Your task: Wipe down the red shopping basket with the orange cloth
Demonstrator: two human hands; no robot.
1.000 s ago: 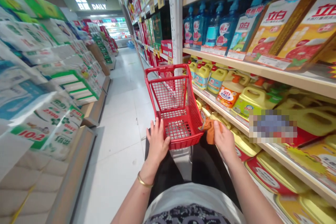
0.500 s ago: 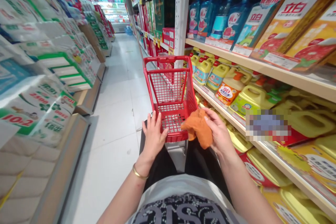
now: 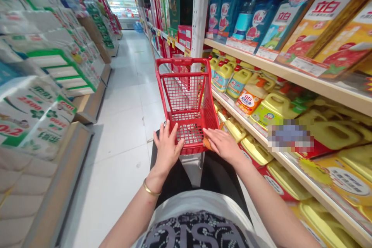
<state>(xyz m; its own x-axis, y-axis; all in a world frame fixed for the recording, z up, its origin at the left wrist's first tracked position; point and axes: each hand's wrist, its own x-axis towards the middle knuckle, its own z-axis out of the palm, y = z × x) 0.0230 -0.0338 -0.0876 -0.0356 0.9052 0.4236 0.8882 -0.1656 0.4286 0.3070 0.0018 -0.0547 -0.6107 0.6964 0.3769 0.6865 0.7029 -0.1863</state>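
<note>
A small red shopping cart (image 3: 186, 97) stands in the aisle right in front of me. My left hand (image 3: 166, 148) rests on the near left rim of the cart, fingers spread. My right hand (image 3: 222, 144) lies flat on the near right rim, pressing an orange cloth (image 3: 207, 144) against it; only a small edge of the cloth shows under the fingers. A gold bangle (image 3: 149, 190) circles my left wrist.
Shelves on the right hold yellow detergent jugs (image 3: 250, 97) and blue pump bottles (image 3: 229, 11), very close to the cart. Stacked tissue packs (image 3: 37, 97) line the left side on low wooden platforms. The white tiled aisle (image 3: 128, 85) runs ahead.
My right hand has lowered the orange cloth from the air onto the cart's right rim and flattened over it. My left hand stays on the left rim.
</note>
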